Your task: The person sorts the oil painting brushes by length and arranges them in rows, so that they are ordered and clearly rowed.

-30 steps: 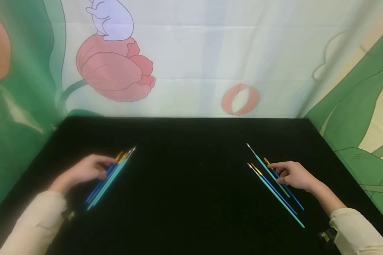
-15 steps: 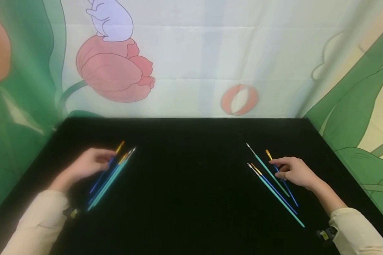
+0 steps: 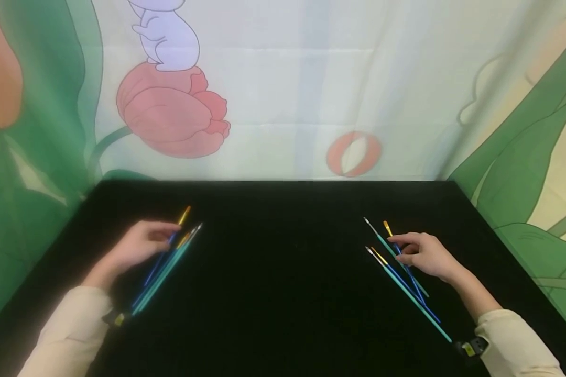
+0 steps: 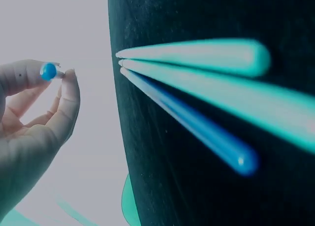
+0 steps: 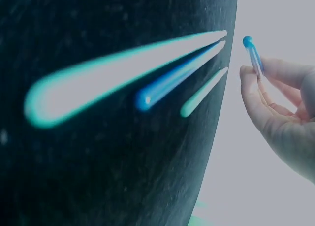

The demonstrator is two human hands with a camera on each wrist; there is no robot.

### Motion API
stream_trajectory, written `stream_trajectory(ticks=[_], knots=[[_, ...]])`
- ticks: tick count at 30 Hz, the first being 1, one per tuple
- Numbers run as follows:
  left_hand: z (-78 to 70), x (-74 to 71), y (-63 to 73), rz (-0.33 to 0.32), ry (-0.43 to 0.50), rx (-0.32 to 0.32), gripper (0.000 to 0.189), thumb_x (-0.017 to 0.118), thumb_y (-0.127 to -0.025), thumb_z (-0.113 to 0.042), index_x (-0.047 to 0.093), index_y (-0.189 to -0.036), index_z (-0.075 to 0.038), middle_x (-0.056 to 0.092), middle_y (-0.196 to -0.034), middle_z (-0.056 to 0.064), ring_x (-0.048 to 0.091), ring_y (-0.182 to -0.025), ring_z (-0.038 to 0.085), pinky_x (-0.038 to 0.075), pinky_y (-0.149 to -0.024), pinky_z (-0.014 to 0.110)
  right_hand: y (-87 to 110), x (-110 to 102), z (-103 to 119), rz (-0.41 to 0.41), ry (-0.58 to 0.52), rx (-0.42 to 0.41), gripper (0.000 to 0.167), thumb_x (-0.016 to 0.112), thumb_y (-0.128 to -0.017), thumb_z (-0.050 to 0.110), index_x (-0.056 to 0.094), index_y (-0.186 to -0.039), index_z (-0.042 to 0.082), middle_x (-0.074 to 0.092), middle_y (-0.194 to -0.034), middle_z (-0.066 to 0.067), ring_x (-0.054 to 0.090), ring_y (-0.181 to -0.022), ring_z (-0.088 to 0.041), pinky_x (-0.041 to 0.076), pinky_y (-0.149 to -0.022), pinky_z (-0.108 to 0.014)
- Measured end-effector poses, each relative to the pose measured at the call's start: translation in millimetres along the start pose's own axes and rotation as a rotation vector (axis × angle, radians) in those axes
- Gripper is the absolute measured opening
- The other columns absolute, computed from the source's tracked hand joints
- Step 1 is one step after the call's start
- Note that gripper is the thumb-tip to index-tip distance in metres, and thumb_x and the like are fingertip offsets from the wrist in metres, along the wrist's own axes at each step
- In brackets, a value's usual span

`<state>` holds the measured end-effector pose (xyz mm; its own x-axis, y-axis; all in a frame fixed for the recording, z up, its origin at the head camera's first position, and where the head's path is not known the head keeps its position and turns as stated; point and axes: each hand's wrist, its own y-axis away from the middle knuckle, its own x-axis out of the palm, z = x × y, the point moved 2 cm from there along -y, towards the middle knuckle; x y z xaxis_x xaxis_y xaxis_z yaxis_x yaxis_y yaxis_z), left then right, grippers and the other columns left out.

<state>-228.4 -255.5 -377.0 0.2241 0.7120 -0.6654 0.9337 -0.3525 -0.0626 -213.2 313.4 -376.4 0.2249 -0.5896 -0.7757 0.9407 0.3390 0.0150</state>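
My left hand (image 3: 141, 245) pinches a blue-handled paintbrush (image 4: 48, 71) between thumb and fingertips, its gold ferrule pointing away from me in the head view. Just right of it, two teal paintbrushes (image 4: 197, 54) and a blue paintbrush (image 4: 197, 125) lie close together on the black tabletop. My right hand (image 3: 428, 256) pinches another blue-handled paintbrush (image 5: 253, 56), bristles pointing away, raised over the table in the right wrist view. That brush crosses over a teal paintbrush (image 3: 374, 230) in the head view. Left of these lie a longer teal paintbrush (image 3: 434, 323) and a blue paintbrush (image 3: 396, 273), side by side.
The black tabletop (image 3: 283, 293) reaches back to a printed curtain (image 3: 273, 104) with a tulip and a ball on it. Green leaf-patterned cloth (image 3: 523, 193) hangs along the right side, and more along the left. A small dark device sits at each cuff.
Each hand has drawn one blue paintbrush up from its group. The left hand then shifts right with its brush; the right hand swings its brush leftward. The head view tilts up slightly.
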Motion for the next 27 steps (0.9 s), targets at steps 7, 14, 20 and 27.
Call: stream_trajectory(ticks=[7,14,20,27], knots=[[-5.1,2.5,-2.5,-0.045,-0.005,0.016,0.043,0.059,-0.082,-0.001,0.051,-0.124,0.0,0.053,-0.12,0.023,0.056,-0.101,0.034,0.051,-0.079,0.043,-5.1,5.7,6.2,0.003,-0.031,-0.026,0.04,0.066,-0.081,0.006,0.056,-0.118,-0.003,0.06,-0.102,-0.018,0.06,-0.077,-0.016,0.049,-0.059,-0.027],[-7.3,12.7,-2.8,-0.07,0.017,-0.015,0.043,0.06,-0.082,-0.002,0.053,-0.124,-0.002,0.055,-0.117,0.022,0.057,-0.097,0.032,0.052,-0.077,0.04,-5.3,10.6,8.7,-0.006,-0.073,-0.032,0.04,0.066,-0.08,0.005,0.056,-0.118,-0.004,0.058,-0.108,-0.022,0.06,-0.079,-0.017,0.05,-0.058,-0.026],[-9.7,17.8,-6.7,-0.085,0.036,0.0,0.043,0.062,-0.081,-0.003,0.053,-0.123,-0.001,0.056,-0.114,0.023,0.058,-0.095,0.031,0.053,-0.074,0.037,-7.1,13.4,12.2,-0.018,-0.131,-0.039,0.042,0.066,-0.08,0.003,0.055,-0.119,-0.004,0.058,-0.109,-0.023,0.061,-0.079,-0.018,0.051,-0.059,-0.027],[-14.7,20.6,-19.3,-0.095,0.056,0.026,0.044,0.062,-0.082,-0.005,0.053,-0.124,-0.003,0.058,-0.113,0.021,0.059,-0.095,0.029,0.053,-0.073,0.034,-19.2,8.7,18.5,-0.047,-0.16,-0.05,0.041,0.064,-0.081,0.002,0.054,-0.119,-0.005,0.059,-0.104,-0.023,0.061,-0.079,-0.019,0.053,-0.062,-0.03]])
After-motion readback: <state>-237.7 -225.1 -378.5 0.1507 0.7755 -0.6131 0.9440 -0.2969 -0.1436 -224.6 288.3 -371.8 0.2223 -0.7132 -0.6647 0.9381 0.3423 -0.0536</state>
